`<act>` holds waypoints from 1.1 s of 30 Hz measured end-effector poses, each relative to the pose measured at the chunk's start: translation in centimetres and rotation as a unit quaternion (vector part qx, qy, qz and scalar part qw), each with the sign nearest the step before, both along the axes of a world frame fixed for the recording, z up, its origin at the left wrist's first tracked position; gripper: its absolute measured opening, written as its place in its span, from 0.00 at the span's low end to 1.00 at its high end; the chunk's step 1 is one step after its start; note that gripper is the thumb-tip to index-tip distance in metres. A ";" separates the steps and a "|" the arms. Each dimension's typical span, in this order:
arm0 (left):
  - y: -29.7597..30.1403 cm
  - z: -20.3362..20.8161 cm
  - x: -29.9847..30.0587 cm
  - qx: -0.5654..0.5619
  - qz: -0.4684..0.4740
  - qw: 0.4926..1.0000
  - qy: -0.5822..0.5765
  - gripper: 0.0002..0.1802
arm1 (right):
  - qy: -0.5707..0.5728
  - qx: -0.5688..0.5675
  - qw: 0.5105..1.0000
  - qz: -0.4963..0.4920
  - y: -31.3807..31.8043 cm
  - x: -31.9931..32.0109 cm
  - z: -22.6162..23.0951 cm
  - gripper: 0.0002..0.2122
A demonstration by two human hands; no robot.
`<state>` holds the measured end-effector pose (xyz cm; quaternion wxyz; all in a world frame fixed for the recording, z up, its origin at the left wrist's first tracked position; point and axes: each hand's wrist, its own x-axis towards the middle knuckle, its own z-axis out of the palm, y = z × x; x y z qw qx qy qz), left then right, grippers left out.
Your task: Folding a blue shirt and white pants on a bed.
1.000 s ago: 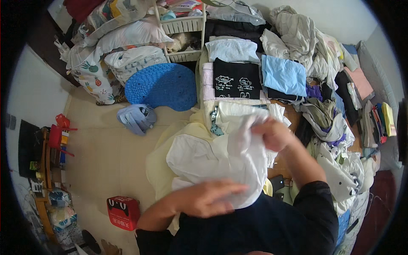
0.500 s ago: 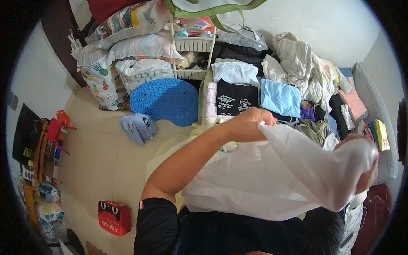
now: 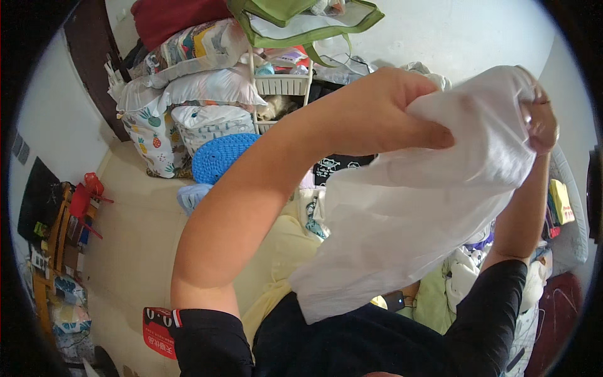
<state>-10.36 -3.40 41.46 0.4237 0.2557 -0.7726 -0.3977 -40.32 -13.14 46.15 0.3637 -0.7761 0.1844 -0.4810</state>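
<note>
Left hand pinches the cloth at twelve o'clock, right hand curls closed on it at two; even tension between them would smooth its creases

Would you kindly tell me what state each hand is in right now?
Left hand: closed, holding the white cloth.
Right hand: closed, holding the same cloth at its upper right edge.

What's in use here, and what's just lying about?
In use:
- white cloth, in both hands
- left hand
- right hand

Lying about:
- blue mat
- white rack
- red stool
- green bag
</note>
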 end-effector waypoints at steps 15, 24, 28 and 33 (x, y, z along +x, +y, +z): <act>-2.0 -0.2 -1.5 -0.184 0.086 0.979 -0.023 0.43 | -0.048 -0.128 0.979 0.152 0.6 0.7 8.3 0.09; -0.8 2.4 3.9 -0.010 0.196 0.980 0.025 0.17 | 0.187 -0.142 0.971 -0.046 1.2 -0.8 9.8 0.13; -0.1 3.4 7.2 -0.138 0.246 0.951 -0.128 0.15 | 0.336 0.032 0.941 0.037 -0.5 0.5 8.6 0.11; -1.3 4.0 10.4 -0.246 0.471 0.769 -0.356 0.09 | 0.357 -0.008 0.933 -0.052 -4.1 2.1 6.9 0.12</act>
